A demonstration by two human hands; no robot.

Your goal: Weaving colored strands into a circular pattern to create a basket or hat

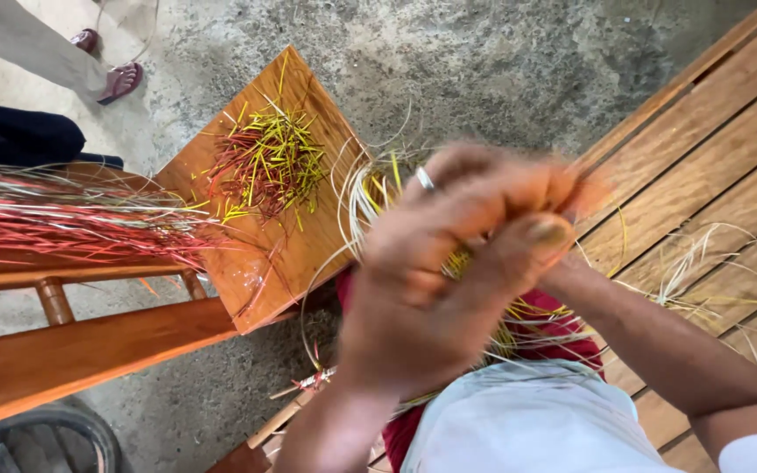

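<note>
Close together, the two hands are working in the middle of the view, both blurred by motion. The left hand [413, 298] is lying in front, its fingers curled around a bunch of thin yellow and pale strips [370, 197], which are fanning out up and to the left of the knuckles; a ring [425, 179] is showing on one finger. The right hand [519, 197] is sitting just behind and above the left, its fingers closing on the same bunch, though the blur is hiding exactly how they are gripping. More yellow strips are trailing below the hands over a red cloth [562, 328] on the lap. To the left of the hands, a wooden worktop [265, 263] is carrying a loose pile of short red and yellow cuttings [265, 162]. Farther left, well apart from the hands, a long bundle of red strips [72, 223] is lying across a wooden rail. To the right of the hands, a slatted wooden bench [711, 149] is holding a few pale stray strips [703, 263]. Someone else's sandalled foot [120, 81] is standing on the concrete floor [484, 61] at the far upper left.
</note>
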